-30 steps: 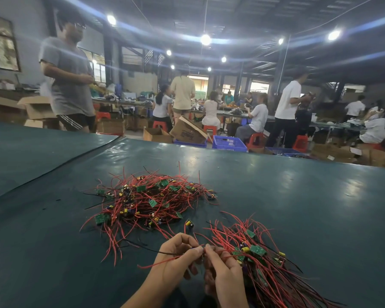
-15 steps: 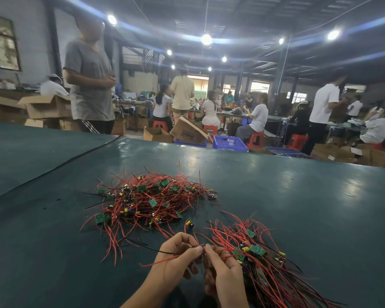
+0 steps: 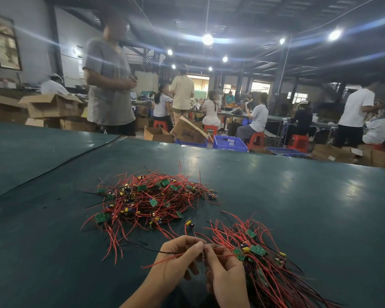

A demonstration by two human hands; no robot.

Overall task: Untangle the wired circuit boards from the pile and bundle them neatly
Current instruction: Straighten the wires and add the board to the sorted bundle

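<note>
A tangled pile [image 3: 150, 200] of small green circuit boards with red and black wires lies on the dark green table [image 3: 298, 207]. To its right, a second heap [image 3: 259, 261] of boards has its wires lying roughly the same way. My left hand [image 3: 176, 260] and my right hand [image 3: 225, 268] meet at the fingertips near the table's front edge, both pinching red wires that lead into the right heap. One small board [image 3: 189, 223] stands just above my fingers, on the wire I hold.
A seam [image 3: 60, 164] crosses the table at the left. Beyond the far edge a person in a grey shirt [image 3: 110, 85] stands close, with cardboard boxes [image 3: 51, 106], blue crates [image 3: 229, 143], red stools and several workers behind.
My hands and both heaps have hardly moved. The person in the grey shirt has walked to the right along the far side of the table.
</note>
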